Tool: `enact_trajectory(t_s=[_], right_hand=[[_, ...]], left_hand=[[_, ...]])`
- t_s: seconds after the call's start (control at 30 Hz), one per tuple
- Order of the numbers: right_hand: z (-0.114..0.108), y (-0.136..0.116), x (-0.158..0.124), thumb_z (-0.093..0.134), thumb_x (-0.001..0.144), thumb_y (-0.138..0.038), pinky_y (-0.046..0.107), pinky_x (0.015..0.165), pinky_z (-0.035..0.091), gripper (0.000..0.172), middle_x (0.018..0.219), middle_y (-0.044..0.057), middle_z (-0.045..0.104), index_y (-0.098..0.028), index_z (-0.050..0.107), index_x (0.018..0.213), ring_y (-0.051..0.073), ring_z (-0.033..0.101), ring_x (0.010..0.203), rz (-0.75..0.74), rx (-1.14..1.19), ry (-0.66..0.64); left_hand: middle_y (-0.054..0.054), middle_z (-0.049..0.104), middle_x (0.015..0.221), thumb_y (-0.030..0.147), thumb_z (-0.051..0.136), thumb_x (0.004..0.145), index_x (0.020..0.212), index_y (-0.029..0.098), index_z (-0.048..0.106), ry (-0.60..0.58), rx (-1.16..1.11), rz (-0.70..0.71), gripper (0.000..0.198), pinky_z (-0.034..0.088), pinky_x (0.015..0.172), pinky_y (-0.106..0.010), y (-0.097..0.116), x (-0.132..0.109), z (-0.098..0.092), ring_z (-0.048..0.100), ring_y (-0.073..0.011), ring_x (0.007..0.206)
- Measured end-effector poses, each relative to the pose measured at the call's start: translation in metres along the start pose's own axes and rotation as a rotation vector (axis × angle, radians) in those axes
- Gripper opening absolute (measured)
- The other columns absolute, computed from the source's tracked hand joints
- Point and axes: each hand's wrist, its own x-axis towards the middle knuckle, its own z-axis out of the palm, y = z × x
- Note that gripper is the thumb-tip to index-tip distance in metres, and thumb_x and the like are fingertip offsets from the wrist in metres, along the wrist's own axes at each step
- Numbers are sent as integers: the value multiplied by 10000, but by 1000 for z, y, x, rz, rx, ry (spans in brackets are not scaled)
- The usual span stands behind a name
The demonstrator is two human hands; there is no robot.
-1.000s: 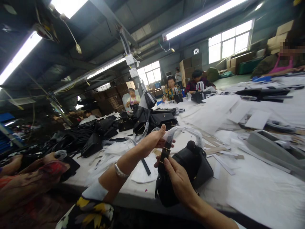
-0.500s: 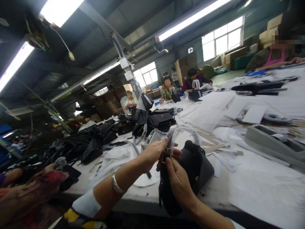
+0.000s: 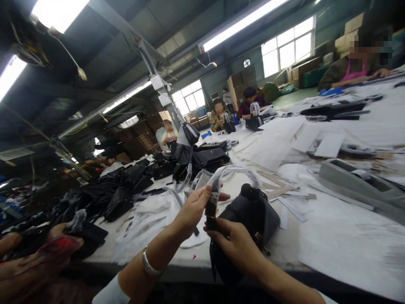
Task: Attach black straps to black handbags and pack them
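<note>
A black handbag (image 3: 245,209) rests at the table's near edge, leaning towards me. Its arched handle (image 3: 236,169) is wrapped in clear plastic. My left hand (image 3: 192,207) is closed on the near end of that wrapped handle, thumb on top. Just below, my right hand (image 3: 236,238) pinches a short black strap tab (image 3: 211,223) between thumb and fingers. Between the two hands a gold-coloured metal fitting joins handle and tab. Gold-coloured hardware shows on the bag's right side; my right hand and forearm cover part of its front.
A grey tape dispenser (image 3: 357,183) stands at right, near cardboard strips (image 3: 280,192). Piled black bags (image 3: 122,198) cover the left side. White sheets (image 3: 344,240) lie on the table (image 3: 123,249). A co-worker's hands are at far left; other people sit across the table.
My right hand has moved from beside the fitting to a pinch on the tab below it. My left hand has shifted slightly left and down with the handle; the whole view has shifted a little.
</note>
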Motion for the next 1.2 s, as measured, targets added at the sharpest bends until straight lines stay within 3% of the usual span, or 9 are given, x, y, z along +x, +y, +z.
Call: enact_trajectory(t_s=[0.27,0.43,0.53,0.63,0.77,0.9,1.0,1.07,1.2], right_hand=[[-2,6,3,635,877,-384,312,713,482,232,804,35,738,-188,760,885,244,665,793,44,46,79],[-1,5,3,627,890,-385,318,711,476,229,824,41,746,-197,758,900,238,667,774,56,-15,34],[-1,5,4,635,885,-401,312,704,475,242,822,39,745,-192,755,898,236,665,775,62,-3,46],[-3,6,6,634,885,-417,292,694,475,260,840,29,746,-186,751,911,224,658,788,62,61,82],[-5,12,10,621,893,-412,271,682,474,271,815,15,736,-168,738,871,209,653,776,63,95,111],[-9,12,14,608,900,-333,292,755,505,231,883,28,754,-161,745,971,234,680,860,42,70,2],[-25,1,11,617,895,-291,294,775,512,199,916,25,768,-202,754,1010,232,702,864,-23,-147,-112],[-46,-8,9,609,907,-319,285,752,518,185,895,18,772,-230,761,961,213,711,807,-89,-322,-11],[-101,-9,18,621,895,-386,353,914,500,261,1060,55,741,-229,696,1090,249,681,997,-251,-610,602]], left_hand=[[-105,634,1308,532,366,978,1063,172,760,52,229,179,540,379,1061,-352,-16,-18,3,572,-271,1192],[-139,708,1144,590,353,961,1066,136,732,15,-25,71,601,480,924,-362,-14,-10,-4,655,-255,1018],[-110,745,979,525,542,914,981,131,736,51,-4,61,444,499,821,-314,-10,-8,-2,670,-214,869],[-82,746,970,430,663,862,962,153,748,61,119,97,307,486,868,-307,-16,-11,2,663,-222,925],[-67,742,1021,380,647,881,1017,188,766,98,204,173,264,451,991,-351,-41,-15,3,645,-247,1027],[-72,740,1045,380,624,896,1077,195,750,128,136,149,288,462,990,-371,-59,-17,0,652,-246,1015],[-67,738,1033,380,647,881,1106,199,732,97,76,106,301,475,959,-347,-62,-21,-3,658,-232,979],[-66,738,1012,382,654,876,1094,197,731,87,47,84,295,481,933,-333,-64,-27,-8,658,-227,963],[-93,731,1024,402,682,854,1050,178,742,54,26,63,304,465,932,-329,-68,-35,-20,646,-237,982]])
